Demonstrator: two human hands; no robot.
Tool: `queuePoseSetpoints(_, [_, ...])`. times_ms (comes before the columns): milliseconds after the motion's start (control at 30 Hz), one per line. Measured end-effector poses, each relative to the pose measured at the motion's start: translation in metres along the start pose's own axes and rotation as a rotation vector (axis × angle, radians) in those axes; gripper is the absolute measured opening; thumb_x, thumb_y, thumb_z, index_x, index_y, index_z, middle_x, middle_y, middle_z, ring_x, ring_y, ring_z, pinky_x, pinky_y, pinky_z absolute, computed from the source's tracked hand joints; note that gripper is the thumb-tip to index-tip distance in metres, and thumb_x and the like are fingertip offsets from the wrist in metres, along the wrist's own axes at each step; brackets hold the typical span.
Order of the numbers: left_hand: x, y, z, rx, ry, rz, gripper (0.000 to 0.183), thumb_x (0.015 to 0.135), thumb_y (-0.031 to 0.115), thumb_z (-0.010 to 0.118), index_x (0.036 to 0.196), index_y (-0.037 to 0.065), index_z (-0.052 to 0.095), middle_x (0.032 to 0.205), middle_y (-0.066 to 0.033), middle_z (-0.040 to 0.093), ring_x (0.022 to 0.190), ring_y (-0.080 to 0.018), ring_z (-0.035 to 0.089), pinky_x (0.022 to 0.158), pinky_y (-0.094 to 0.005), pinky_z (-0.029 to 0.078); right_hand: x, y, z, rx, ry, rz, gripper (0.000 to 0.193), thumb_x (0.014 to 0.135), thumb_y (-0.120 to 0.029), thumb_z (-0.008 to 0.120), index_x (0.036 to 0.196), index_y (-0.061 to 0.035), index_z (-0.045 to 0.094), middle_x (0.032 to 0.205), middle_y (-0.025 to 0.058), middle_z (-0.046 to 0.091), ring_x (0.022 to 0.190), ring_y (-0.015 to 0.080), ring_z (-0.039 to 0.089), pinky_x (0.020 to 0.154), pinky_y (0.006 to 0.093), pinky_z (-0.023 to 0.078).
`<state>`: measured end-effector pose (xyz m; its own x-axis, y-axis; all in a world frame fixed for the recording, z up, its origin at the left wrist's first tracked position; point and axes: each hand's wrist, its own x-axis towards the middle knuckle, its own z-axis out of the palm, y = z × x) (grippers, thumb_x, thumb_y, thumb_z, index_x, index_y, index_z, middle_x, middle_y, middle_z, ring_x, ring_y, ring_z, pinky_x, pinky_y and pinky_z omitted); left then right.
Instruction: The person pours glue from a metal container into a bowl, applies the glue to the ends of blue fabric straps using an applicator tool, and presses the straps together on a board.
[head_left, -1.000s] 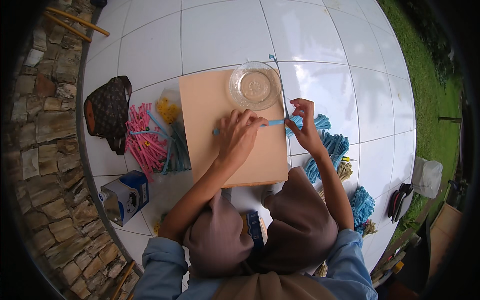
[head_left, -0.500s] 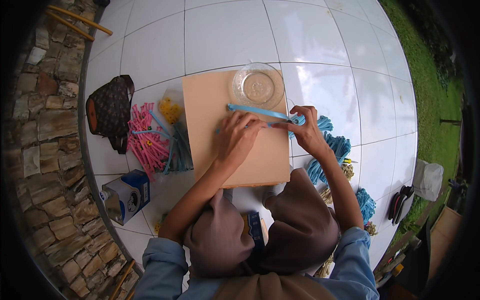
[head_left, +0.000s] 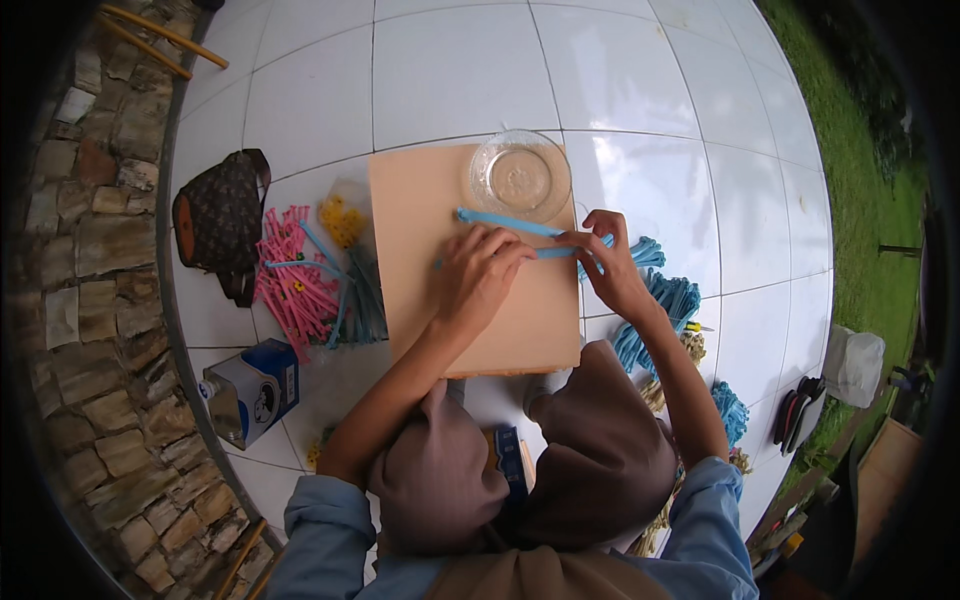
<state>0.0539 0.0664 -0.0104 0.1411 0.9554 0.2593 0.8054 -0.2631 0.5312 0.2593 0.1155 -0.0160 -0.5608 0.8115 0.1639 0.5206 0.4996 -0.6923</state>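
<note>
A light-blue flat strip (head_left: 518, 222) with a knob-like end runs across the tan board (head_left: 420, 200). A second length of the same blue extends between my hands, and I cannot tell whether the two lengths are one doubled piece. My left hand (head_left: 480, 268) rests on the board, its fingers closed over the lower length, with a bit of blue showing past the palm. At the board's right edge, my right hand (head_left: 612, 265) pinches the blue strip between thumb and fingers. Just beyond both hands stands a clear glass plate (head_left: 518, 178).
Pink strips (head_left: 298, 275) and a bag of yellow pieces (head_left: 342, 220) lie left of the board, near a brown bag (head_left: 222, 222) and a blue tin can (head_left: 255, 390). Bundles of blue strips (head_left: 672, 300) lie to the right, with a yellow-handled tool (head_left: 695, 326) beside them.
My right hand's fingers have shifted along the strip, and the index finger now lies over the upper length. My left hand has stayed nearly in place.
</note>
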Motion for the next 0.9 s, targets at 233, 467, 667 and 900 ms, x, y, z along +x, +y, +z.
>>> queuePoseSetpoints(233, [-0.001,0.001,-0.004,-0.008,-0.003,-0.013,0.01,0.073,0.016,0.067,0.081,0.02,0.066,0.083,0.0078,0.056,0.084,-0.0139,0.053,0.07,-0.034,0.039,0.04,-0.028,-0.015,-0.075,0.13,-0.021,0.041,0.077,-0.009,0.062,0.116,-0.0194,0.053,0.108,0.0112,0.041,0.101,0.0285,0.041,0.088,0.0402,0.036])
queuePoseSetpoints(467, [0.002,0.002,-0.004,-0.017,-0.016,-0.017,0.009,0.073,0.016,0.067,0.082,0.019,0.064,0.085,0.0072,0.057,0.087,-0.0143,0.053,0.071,-0.0351,0.04,0.062,-0.027,-0.005,-0.508,0.025,-0.209,0.032,0.083,-0.04,0.056,0.111,-0.0237,0.06,0.124,0.008,0.041,0.111,0.0303,0.041,0.093,0.0441,0.032])
queuePoseSetpoints(667, [0.001,0.003,-0.004,-0.021,-0.015,-0.026,0.01,0.073,0.015,0.067,0.082,0.019,0.064,0.085,0.0071,0.056,0.087,-0.0144,0.053,0.072,-0.0351,0.04,0.064,-0.027,-0.003,-0.572,-0.007,-0.225,0.034,0.084,-0.042,0.053,0.113,-0.0243,0.06,0.125,0.0079,0.041,0.113,0.0299,0.04,0.094,0.0447,0.031])
queuePoseSetpoints(900, [0.001,0.001,-0.002,-0.059,0.026,-0.03,0.01,0.071,0.012,0.068,0.079,0.018,0.065,0.082,0.0066,0.057,0.085,-0.0144,0.054,0.07,-0.0343,0.039,0.038,-0.04,-0.025,-0.311,0.179,-0.055,0.029,0.083,-0.019,0.057,0.112,-0.018,0.058,0.11,0.0101,0.045,0.094,0.0269,0.045,0.081,0.0378,0.039])
